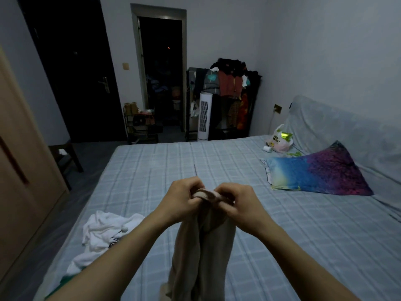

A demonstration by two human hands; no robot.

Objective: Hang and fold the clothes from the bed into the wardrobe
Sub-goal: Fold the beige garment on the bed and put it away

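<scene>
1. A beige garment is held up over the bed at the lower centre of the frame, and its length hangs down towards the bottom edge.
2. The top edge of the garment is gripped by the left hand, whose fingers are curled tightly round the bunched cloth.
3. The same edge is pinched just beside it by the right hand, also with fingers curled onto the fabric; the two hands are seen close together, almost touching.
4. Both bare forearms are seen reaching in from the bottom corners of the frame.
5. A crumpled white garment is seen lying on the bed at the lower left, near the bed's edge and apart from the held piece.
6. The bed is covered with a pale blue checked sheet.
7. A colourful pillow in blue, purple and pink is laid on the bed at the right of the frame.
8. A plastic bag is seen behind the pillow, near the wall.
9. A wooden wardrobe is partly shown at the left edge of the frame.
10. A clothes rack loaded with garments is placed at the upper centre, with a white tower fan standing in front of it.
11. A dark door and a dark open doorway are seen at the upper left.
</scene>
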